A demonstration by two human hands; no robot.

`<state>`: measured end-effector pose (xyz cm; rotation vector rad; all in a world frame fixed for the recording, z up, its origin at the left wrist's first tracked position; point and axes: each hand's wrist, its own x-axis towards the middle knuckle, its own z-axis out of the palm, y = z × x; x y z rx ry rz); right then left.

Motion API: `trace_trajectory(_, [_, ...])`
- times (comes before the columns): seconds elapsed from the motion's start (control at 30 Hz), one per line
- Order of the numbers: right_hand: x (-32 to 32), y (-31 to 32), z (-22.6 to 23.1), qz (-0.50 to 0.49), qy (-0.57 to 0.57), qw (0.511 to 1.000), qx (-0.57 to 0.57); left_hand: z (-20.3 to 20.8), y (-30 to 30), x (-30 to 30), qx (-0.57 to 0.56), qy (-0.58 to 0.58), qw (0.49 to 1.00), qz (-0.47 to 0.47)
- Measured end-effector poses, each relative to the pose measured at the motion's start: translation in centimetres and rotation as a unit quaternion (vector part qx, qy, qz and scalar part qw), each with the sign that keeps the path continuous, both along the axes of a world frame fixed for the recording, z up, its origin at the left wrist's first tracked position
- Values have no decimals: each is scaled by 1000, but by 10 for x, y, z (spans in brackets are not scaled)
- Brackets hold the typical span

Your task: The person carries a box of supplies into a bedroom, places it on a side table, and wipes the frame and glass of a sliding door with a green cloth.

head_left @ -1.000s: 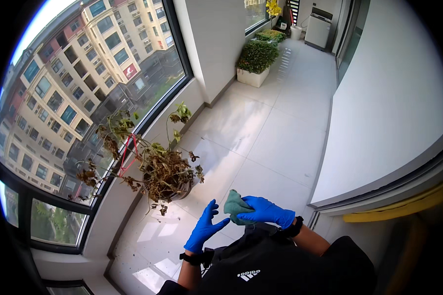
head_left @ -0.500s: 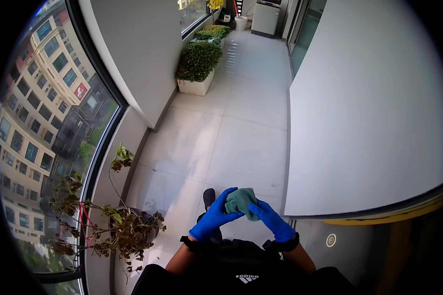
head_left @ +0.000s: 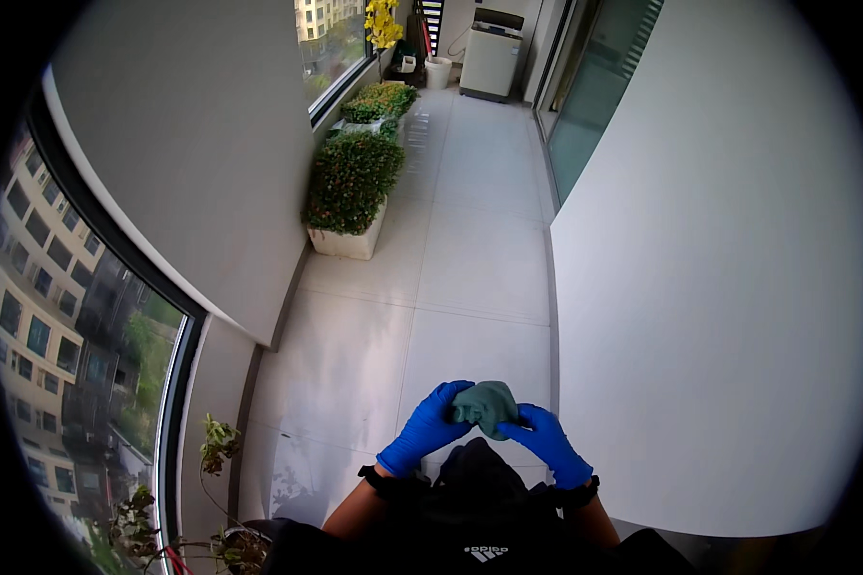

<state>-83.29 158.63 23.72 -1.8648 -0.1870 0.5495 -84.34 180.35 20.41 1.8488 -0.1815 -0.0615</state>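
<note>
Between my two hands is a bunched green cloth (head_left: 487,406), held in front of me above the tiled floor. My left hand (head_left: 430,428), in a blue rubber glove, is closed on the cloth's left side. On its right side my right hand (head_left: 549,444), gloved in the same blue, pinches the cloth's lower edge with the fingers. The undersides of the fingers and the inner folds of the cloth are hidden.
A leafy shrub in a white planter (head_left: 347,245) stands along the left wall, with more plants behind. A withered potted plant (head_left: 222,444) is at lower left by the window. A white wall (head_left: 700,287) bounds the right. A washing machine (head_left: 492,57) and white bucket (head_left: 438,73) stand at the far end.
The view has tilted up and moved forward, so the planters appear nearer and the withered plant drops toward the lower edge. Both hands still hold the cloth, which has turned slightly.
</note>
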Motion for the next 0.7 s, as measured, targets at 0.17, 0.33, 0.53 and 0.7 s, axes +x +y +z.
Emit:
trace_trajectory(0.17, [48,-4,-15,-79,17,996,25,-7,4,59,2,14,999,-36])
trace_trajectory(0.33, [139,8,-37,-93,-17,993,72,18,16,146,38,21,995,-90])
trace_trajectory(0.53, [234,48,-3,-15,-121,992,33,39,41,216,-15,18,996,-82])
trace_trajectory(0.7, [301,90,10,63,-119,984,112,56,63,271,-158,116,981,3])
